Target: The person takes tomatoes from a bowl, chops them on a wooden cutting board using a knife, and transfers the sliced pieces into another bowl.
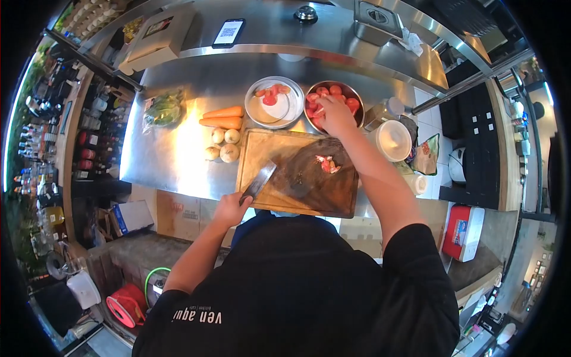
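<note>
My left hand (232,209) is closed round the handle of a knife (262,177), whose blade lies over the left part of a wooden cutting board (256,143). Small red and white scraps (327,164) lie on the board's right half. My right hand (334,113) reaches into a metal bowl (360,98) of red tomato pieces (352,105); its fingertips are among the pieces, and whether they grip one is hidden. Left of that bowl, a white plate (256,110) holds a few red pieces.
Carrots (223,116), several onions (229,153) and bagged greens (163,110) sit left of the board. Lidded containers (394,140) stand at the right. A raised metal shelf (267,35) spans the back, with a phone (228,33) and a metal pan (378,22).
</note>
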The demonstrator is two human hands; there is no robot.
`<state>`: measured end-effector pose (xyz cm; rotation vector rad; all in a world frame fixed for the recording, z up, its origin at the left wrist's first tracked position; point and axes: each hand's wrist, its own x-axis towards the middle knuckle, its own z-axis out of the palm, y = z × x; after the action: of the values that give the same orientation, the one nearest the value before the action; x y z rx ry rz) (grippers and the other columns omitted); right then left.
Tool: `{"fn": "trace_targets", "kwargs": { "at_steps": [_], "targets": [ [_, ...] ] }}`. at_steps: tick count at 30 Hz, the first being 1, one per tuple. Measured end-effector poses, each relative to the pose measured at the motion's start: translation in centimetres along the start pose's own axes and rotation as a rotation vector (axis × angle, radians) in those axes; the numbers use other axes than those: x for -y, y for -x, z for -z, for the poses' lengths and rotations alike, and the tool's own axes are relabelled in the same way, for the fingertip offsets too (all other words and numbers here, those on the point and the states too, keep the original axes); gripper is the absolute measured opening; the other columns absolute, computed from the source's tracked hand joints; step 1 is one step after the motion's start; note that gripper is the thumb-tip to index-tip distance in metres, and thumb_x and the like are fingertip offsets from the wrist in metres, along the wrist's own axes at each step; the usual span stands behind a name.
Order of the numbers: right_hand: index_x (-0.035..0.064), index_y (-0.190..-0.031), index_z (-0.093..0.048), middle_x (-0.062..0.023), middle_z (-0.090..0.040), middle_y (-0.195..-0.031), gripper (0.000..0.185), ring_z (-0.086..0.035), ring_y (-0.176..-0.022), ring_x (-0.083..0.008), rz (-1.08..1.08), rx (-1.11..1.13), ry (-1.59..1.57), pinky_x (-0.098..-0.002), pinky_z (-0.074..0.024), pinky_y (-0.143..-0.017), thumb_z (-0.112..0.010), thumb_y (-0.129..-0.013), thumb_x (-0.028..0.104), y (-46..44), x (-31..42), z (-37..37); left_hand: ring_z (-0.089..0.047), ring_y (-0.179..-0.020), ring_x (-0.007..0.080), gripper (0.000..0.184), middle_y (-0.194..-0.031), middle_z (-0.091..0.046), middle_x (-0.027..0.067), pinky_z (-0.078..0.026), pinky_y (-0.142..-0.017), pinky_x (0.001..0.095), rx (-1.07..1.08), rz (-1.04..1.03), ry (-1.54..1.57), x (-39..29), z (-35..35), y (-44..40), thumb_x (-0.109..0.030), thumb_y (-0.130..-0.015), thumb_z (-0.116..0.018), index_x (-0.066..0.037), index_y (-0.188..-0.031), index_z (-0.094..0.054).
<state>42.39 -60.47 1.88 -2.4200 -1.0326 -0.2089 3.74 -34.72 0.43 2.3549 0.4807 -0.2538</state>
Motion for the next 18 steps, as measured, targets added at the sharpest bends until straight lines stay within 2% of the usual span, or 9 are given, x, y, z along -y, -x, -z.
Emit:
{"fn": "trace_targets", "kwargs": {
  "at_steps": [1,3,4,6,8,11,15,17,18],
  "targets": [
    [0.0082,-0.117,-0.074,-0.0186,-0.07,-0.136,0.03,-0.068,-0.122,-0.0413,0.006,0.001,-0.004,-0.0546,-0.0556,-0.098,-0.075,-0.087,0.009,-0.6,-0.6,-0.3,-0.072,-0.085,0.0542,0.042,-0.085,-0.073,0.0308,-0.057,-0.074,0.0599,-0.005,0.005,-0.001,0.0,-0.1,0.0,-0.037,-0.105,-0.074,0.001,-0.089,-0.072],
    [0.0059,-0.114,-0.076,-0.0211,-0.075,-0.131,0.028,-0.072,-0.12,-0.0416,-0.036,0.29,-0.038,-0.0531,-0.0587,-0.095,-0.079,-0.088,0.015,-1.5,-1.2,-0.6,-0.072,-0.085,0.0542,0.043,-0.085,-0.073,0.031,-0.056,-0.074,0.06,-0.003,0.005,-0.015,0.3,-0.3,0.2,-0.038,-0.105,-0.073,0.001,-0.089,-0.072],
    [0.0059,-0.114,-0.076,-0.0211,-0.075,-0.131,0.028,-0.072,-0.12,-0.0416,-0.027,0.295,-0.04,-0.0531,-0.0587,-0.095,-0.079,-0.088,0.015,-1.7,-1.4,-0.7,-0.072,-0.085,0.0542,0.043,-0.085,-0.073,0.031,-0.056,-0.074,0.06,-0.008,0.013,-0.012,0.5,-0.5,0.3,-0.038,-0.105,-0.073,0.001,-0.089,-0.072],
    [0.0055,-0.108,-0.078,-0.0216,-0.079,-0.108,0.024,-0.076,-0.105,-0.0425,-0.15,0.441,0.009,-0.0516,-0.0606,-0.091,-0.081,-0.088,0.02,-2.0,-1.1,-0.5,-0.073,-0.086,0.0541,0.044,-0.085,-0.073,0.0309,-0.057,-0.075,0.06,-0.011,0.007,-0.01,0.7,-0.6,0.7,-0.04,-0.105,-0.073,0.001,-0.088,-0.071],
    [0.0076,-0.11,-0.082,-0.0188,-0.082,-0.104,0.026,-0.079,-0.103,-0.0407,-0.124,0.442,0.056,-0.0535,-0.0622,-0.09,-0.079,-0.09,0.023,-1.2,-1.0,0.0,-0.073,-0.086,0.0541,0.045,-0.085,-0.073,0.0309,-0.057,-0.075,0.0599,-0.002,0.024,-0.007,1.0,-0.7,1.1,-0.04,-0.105,-0.073,0.001,-0.088,-0.071],
    [0.0087,-0.116,-0.083,-0.0181,-0.082,-0.102,0.031,-0.078,-0.105,-0.0392,-0.165,0.361,-0.018,-0.0493,-0.0619,-0.092,-0.079,-0.089,0.024,0.5,0.1,0.9,-0.073,-0.085,0.0542,0.046,-0.084,-0.072,0.0309,-0.057,-0.076,0.0597,-0.008,0.049,-0.006,1.0,-0.6,1.3,-0.041,-0.104,-0.074,0.002,-0.087,-0.07],
    [0.0061,-0.122,-0.08,-0.0187,-0.08,-0.115,0.039,-0.076,-0.112,-0.0379,-0.233,0.284,-0.114,-0.0479,-0.0609,-0.096,-0.081,-0.088,0.026,0.8,0.6,-1.1,-0.072,-0.086,0.0543,0.047,-0.084,-0.072,0.0309,-0.057,-0.076,0.0597,0.01,0.046,-0.002,1.9,-0.8,1.3,-0.041,-0.105,-0.073,0.002,-0.087,-0.07],
    [0.0038,-0.126,-0.078,-0.0197,-0.075,-0.13,0.045,-0.073,-0.119,-0.0375,-0.187,0.256,0.04,-0.0481,-0.0599,-0.099,-0.083,-0.087,0.026,0.5,1.1,-1.7,-0.072,-0.086,0.0544,0.047,-0.084,-0.072,0.0307,-0.057,-0.076,0.06,0.002,0.02,0.012,2.2,-0.8,1.0,-0.041,-0.105,-0.073,0.002,-0.087,-0.07],
    [0.0038,-0.126,-0.078,-0.0197,-0.075,-0.13,0.045,-0.073,-0.119,-0.0375,-0.19,0.254,0.039,-0.0481,-0.0599,-0.099,-0.083,-0.087,0.026,0.4,1.6,-1.6,-0.072,-0.085,0.0545,0.047,-0.084,-0.072,0.0306,-0.057,-0.076,0.0604,-0.007,-0.004,0.026,2.3,-0.7,0.9,-0.041,-0.105,-0.073,0.002,-0.087,-0.07]
  ]
}}
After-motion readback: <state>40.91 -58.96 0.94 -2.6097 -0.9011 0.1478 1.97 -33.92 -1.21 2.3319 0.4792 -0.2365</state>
